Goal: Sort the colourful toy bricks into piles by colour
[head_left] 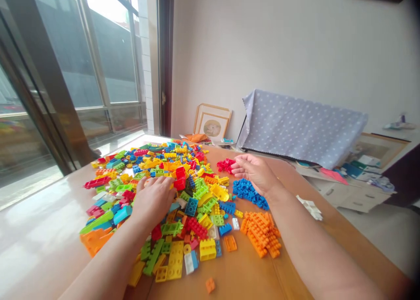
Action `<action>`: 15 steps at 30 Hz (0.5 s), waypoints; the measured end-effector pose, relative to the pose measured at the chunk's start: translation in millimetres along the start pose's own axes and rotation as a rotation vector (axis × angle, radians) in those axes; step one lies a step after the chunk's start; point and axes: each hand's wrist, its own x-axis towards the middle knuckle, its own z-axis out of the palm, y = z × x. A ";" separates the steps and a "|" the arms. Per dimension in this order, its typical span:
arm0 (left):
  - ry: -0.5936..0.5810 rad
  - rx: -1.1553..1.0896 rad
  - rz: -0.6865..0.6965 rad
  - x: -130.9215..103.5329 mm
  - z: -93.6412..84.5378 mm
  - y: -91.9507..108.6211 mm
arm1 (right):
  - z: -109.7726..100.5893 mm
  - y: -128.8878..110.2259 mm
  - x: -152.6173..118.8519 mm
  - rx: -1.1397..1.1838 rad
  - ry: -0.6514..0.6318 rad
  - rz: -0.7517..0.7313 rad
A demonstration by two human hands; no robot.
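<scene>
While my left hand (155,200) is over the mixed bricks (197,228), its fingertips hidden, my right hand (255,173) is with bent fingers beside the red bricks (224,165), near the blue bricks (247,192); whether either one grips something, I cannot tell.

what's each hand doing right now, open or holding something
Left hand: palm down over the mixed bricks, fingertips hidden; grip can't be told.
Right hand: fingers partly curled by the red bricks; can't tell if it holds one.
</scene>
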 end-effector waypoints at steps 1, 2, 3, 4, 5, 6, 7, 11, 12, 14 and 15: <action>0.009 0.010 -0.017 0.1 0.0 -1.7 | -0.1 0.5 -7.9 -0.006 0.014 -0.003; 0.019 0.018 -0.035 0.2 0.2 -3.5 | -0.3 1.8 -16.0 -0.016 0.031 -0.001; 0.029 0.026 -0.055 0.3 0.4 -5.3 | -0.4 3.9 -24.2 -0.029 0.048 0.008; 0.036 0.032 -0.077 0.6 0.6 -7.1 | -0.2 6.4 -32.5 -0.046 0.064 0.020; 0.041 0.035 -0.099 0.9 0.8 -8.8 | 0.4 9.4 -40.8 -0.065 0.077 0.033; 0.043 0.035 -0.118 1.2 0.8 -10.3 | 1.3 12.6 -49.0 -0.085 0.090 0.043; 0.043 0.032 -0.133 1.6 0.6 -11.6 | 2.6 16.0 -57.2 -0.104 0.103 0.053; 0.048 -0.017 -0.143 2.1 -4.0 -13.0 | 11.2 29.3 -87.5 -0.168 0.115 0.101; 0.057 -0.030 -0.136 2.1 -6.1 -12.3 | 14.0 32.3 -93.8 -0.176 0.098 0.116; 0.078 -0.056 -0.105 2.0 -10.6 -9.2 | 20.4 37.8 -104.0 -0.177 0.054 0.130; 0.085 -0.073 -0.078 2.0 -12.6 -6.9 | 23.7 40.2 -107.9 -0.174 0.035 0.130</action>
